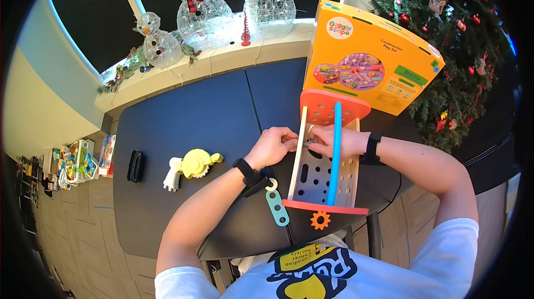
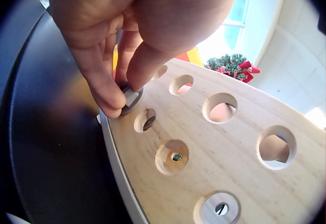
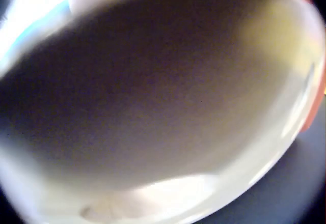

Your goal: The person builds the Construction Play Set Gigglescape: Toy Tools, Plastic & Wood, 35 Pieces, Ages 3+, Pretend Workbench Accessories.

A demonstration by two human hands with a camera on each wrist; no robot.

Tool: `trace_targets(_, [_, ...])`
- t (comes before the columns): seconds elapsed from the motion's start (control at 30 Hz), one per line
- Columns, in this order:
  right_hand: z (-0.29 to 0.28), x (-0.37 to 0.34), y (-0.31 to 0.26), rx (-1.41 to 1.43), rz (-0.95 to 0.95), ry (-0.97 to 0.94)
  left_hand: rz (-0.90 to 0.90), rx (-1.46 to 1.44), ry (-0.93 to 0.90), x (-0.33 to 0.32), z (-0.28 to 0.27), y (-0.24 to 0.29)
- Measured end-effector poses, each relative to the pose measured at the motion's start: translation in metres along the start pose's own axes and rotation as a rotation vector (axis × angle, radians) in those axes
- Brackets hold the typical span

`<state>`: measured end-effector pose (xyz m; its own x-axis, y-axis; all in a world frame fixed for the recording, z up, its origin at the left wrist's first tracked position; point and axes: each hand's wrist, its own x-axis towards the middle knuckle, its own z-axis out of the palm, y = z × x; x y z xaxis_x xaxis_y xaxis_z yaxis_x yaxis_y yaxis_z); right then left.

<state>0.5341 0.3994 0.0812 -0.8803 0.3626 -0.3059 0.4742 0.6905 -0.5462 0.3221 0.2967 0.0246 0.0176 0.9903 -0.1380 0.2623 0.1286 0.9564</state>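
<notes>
A wooden toy toolbox with coral ends, holed panels and a blue handle bar stands on the table. Outside its left panel, my left hand pinches a grey round toy fastener with a raised bar, right at a hole near the panel's edge. My right hand reaches inside the box under the bar, thumb and fingers pinching a small grey piece against that panel's inner side. The panel partly hides its fingertips. In the right wrist view a dark blur covers most of the work.
A yellow toy circular saw and a black case lie on the left of the table. A teal holed strip and orange gear are by the near end. The yellow box stands behind, beside a decorated tree.
</notes>
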Motion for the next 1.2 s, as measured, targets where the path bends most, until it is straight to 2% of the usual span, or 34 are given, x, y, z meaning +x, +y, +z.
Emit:
trace_targets(0.17, [-0.002,0.0,0.004,0.005,-0.029,-0.057,0.021,0.075,0.011,-0.001,0.0,0.003])
trace_targets(0.37, [-0.001,0.004,0.002,0.179,0.156,-0.099,0.039,0.084,0.029,-0.003,0.0,0.003])
trace_targets(0.57, [-0.001,0.003,-0.002,0.137,0.178,-0.123,0.051,0.082,0.032,-0.002,0.001,0.0])
trace_targets(0.67, [0.003,0.006,0.007,0.14,0.117,-0.1,0.032,0.094,0.021,-0.004,0.0,0.005])
trace_targets(0.77, [0.005,0.009,0.01,0.174,0.187,-0.136,0.015,0.095,0.016,-0.006,0.0,0.009])
trace_targets(0.87, [0.01,0.015,0.018,0.323,0.229,-0.155,0.01,0.091,0.018,-0.006,0.0,0.01])
trace_targets(0.97, [0.008,0.008,0.007,0.318,0.274,-0.117,0.008,0.084,0.025,-0.005,0.001,0.006])
trace_targets(1.2, [0.014,0.012,0.013,0.423,0.316,-0.173,0.056,0.17,0.084,-0.006,0.002,0.005])
